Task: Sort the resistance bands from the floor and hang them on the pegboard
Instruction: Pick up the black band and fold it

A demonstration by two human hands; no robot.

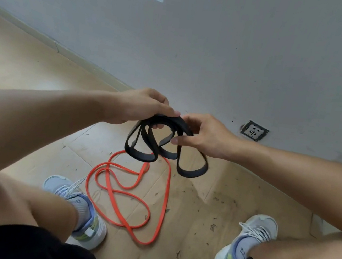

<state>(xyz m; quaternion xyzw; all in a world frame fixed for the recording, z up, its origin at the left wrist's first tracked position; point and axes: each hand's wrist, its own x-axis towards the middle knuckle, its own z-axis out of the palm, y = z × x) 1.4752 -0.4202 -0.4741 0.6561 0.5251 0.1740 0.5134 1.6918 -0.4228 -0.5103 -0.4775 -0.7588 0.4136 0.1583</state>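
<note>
A black resistance band (190, 171) hangs in several loops above the floor, gathered at its top between both hands. My left hand (142, 106) grips the bunched top of the band from the left, fingers curled over it. My right hand (206, 134) holds the same bundle from the right, thumb and fingers curled round the strands. Below it an orange resistance band (126, 195) lies in loose tangled loops on the floor between my feet. No pegboard is in view.
I am crouched with both knees and two grey sneakers (81, 211) low in the frame. The floor is pale wood with a dirty sheet of cardboard (204, 218) under the bands. A grey wall (219, 48) with a socket (254, 131) stands close ahead.
</note>
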